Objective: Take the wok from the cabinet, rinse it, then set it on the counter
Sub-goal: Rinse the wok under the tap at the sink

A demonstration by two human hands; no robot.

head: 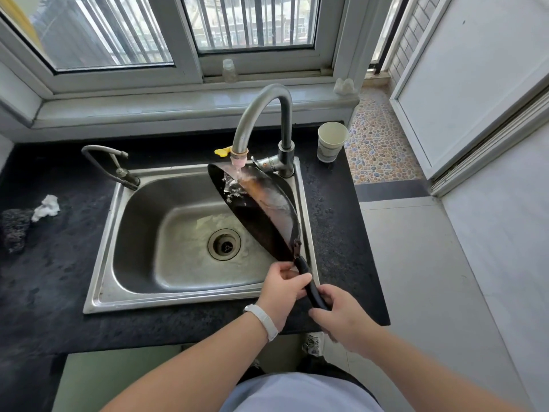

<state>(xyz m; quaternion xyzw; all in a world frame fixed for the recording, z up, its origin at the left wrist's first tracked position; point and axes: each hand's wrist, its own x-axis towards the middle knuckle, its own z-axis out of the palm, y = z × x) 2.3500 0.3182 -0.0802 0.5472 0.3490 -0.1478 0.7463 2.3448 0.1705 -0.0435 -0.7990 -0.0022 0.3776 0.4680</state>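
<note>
Now | left hand (282,288) and right hand (341,319) grip wok (261,215) handle | steel sink (142,233), black counter (44,278) | window (118,31) behind

Bright window (255,22) daylight, warped edges.

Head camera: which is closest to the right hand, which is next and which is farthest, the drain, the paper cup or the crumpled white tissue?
From the right hand on the wok handle:
1. The drain, in the bottom of the sink, to the left.
2. The paper cup, at the back right corner of the counter.
3. The crumpled white tissue, far left on the counter.
</note>
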